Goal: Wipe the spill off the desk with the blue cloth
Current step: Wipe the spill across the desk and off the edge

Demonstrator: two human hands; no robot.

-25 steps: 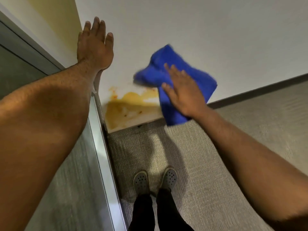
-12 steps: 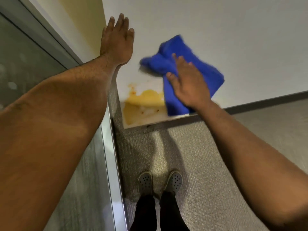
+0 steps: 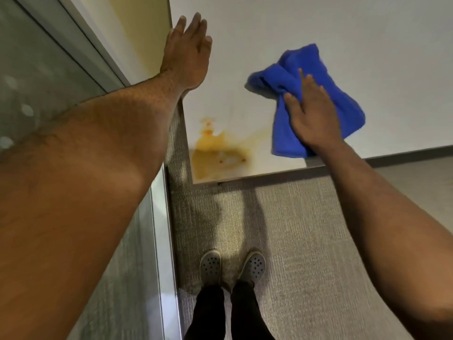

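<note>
An orange-yellow spill [image 3: 215,153] spreads over the near left corner of the white desk [image 3: 318,28]. The blue cloth [image 3: 318,99] lies bunched on the desk, just right of the spill and apart from it. My right hand [image 3: 311,114] presses flat on the cloth, fingers pointing away from me. My left hand [image 3: 187,52] rests flat with fingers apart on the desk's left edge, beyond the spill, holding nothing.
A grey partition with a metal frame [image 3: 159,217] runs along the left side of the desk. Below the desk's front edge is grey carpet [image 3: 306,241], where my feet in grey perforated shoes [image 3: 232,265] stand. A dark baseboard [image 3: 404,157] runs at the right.
My right hand has slid the cloth to the right, off the spill's right edge, leaving more of the spill and a faint smear uncovered. The left hand has kept its place on the desk edge.
</note>
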